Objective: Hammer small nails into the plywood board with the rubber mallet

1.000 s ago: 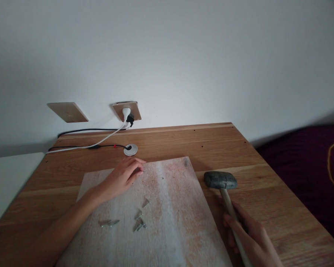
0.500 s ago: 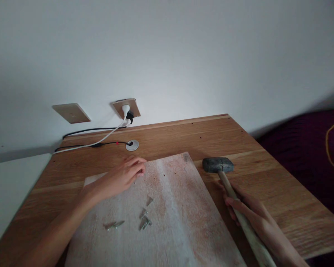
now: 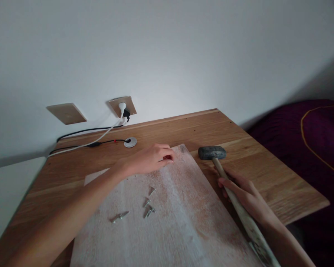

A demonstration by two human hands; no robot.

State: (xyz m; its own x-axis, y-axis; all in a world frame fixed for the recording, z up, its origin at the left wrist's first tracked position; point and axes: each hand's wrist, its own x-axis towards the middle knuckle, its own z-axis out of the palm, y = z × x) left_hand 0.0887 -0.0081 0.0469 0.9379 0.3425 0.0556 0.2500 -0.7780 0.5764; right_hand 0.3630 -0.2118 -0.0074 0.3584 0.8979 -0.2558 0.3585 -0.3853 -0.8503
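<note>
My left hand reaches over the far end of a pale, worn wooden board lying on the wooden desk. Its fingertips are pinched together near the board's far right corner; what they hold is too small to make out. My right hand is wrapped round the wooden handle of a mallet, whose dark head rests on the desk just right of the board. Several loose nails lie on the middle of the board, with one more pair to their left.
A wall socket with a white and a black plug sits behind the desk, beside a blank plate. Cables run to a round grommet. Dark purple fabric lies to the right, past the desk edge.
My left hand has slid right along the board's far end and its fingers have closed into a pinch. The mallet still lies on the desk in my right hand.
</note>
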